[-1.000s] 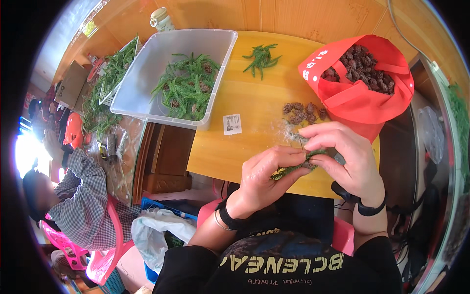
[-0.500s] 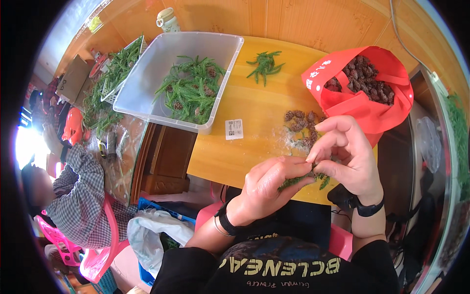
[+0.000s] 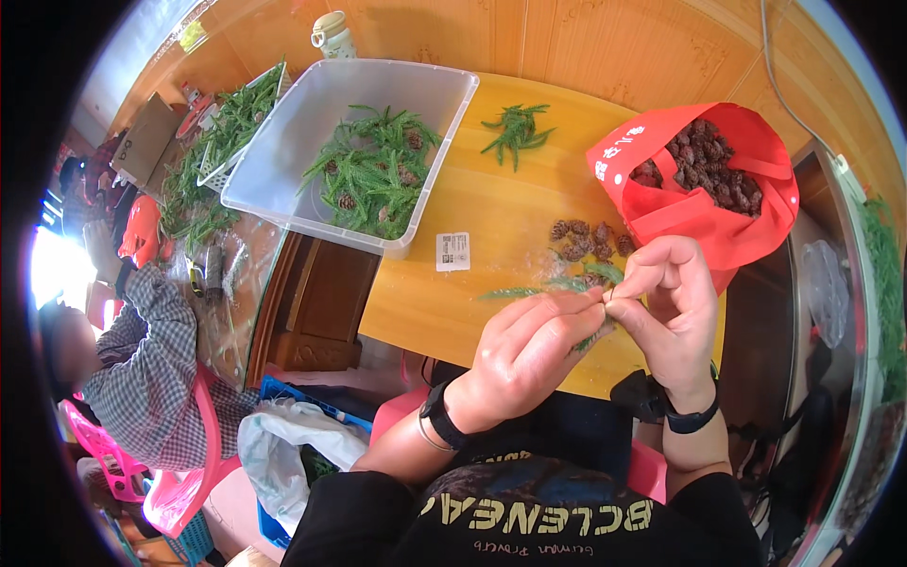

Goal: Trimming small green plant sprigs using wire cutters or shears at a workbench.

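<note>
My left hand is closed around green artificial pine sprigs, whose needles stick out to the left and above the fingers. Close against it, my right hand pinches thumb and forefinger together at the left fingertips. What lies in that pinch is too thin and hidden to make out. Loose brown pine cones rest on the yellow table just beyond my hands. Farther back lies a separate green sprig bunch.
A red bag full of pine cones stands at the right. To the left sits a clear plastic bin with sprigs and cones. A white card lies on the table. A person in a checked sleeve sits at far left.
The sprigs have turned in my left hand, so their needles now point left and up beyond the fingers. Both hands have stayed together, with the right pinch still at the left fingertips.
</note>
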`<action>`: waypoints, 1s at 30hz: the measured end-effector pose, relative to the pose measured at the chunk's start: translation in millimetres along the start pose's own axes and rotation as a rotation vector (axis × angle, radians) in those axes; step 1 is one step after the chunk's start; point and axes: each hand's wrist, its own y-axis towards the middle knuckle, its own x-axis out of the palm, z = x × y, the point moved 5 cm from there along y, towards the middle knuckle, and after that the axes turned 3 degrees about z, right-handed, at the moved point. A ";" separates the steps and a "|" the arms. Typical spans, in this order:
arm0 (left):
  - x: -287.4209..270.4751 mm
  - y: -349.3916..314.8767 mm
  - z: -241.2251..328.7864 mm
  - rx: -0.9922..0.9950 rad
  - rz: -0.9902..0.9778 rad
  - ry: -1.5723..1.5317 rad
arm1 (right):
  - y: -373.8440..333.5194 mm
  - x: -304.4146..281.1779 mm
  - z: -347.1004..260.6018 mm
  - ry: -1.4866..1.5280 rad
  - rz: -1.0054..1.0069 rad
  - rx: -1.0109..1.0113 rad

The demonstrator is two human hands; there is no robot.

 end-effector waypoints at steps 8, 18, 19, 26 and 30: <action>10.2 -11.2 -17.2 -0.118 -0.037 0.004 | -7.9 -0.6 7.9 -0.439 0.091 -0.194; 18.7 -14.8 -19.2 -0.308 -0.102 -0.261 | -15.2 -23.3 22.8 0.026 0.063 0.221; 18.1 -15.1 -19.2 -0.308 -0.105 -0.262 | -12.9 -23.4 20.8 -0.068 -0.050 0.157; 19.6 -20.7 -21.9 -0.380 -0.163 -0.378 | -7.6 -21.2 15.6 -0.175 -0.291 0.210; 16.7 -16.4 -16.6 -0.316 -0.149 -0.323 | -9.1 -20.4 17.6 -0.161 -0.288 0.175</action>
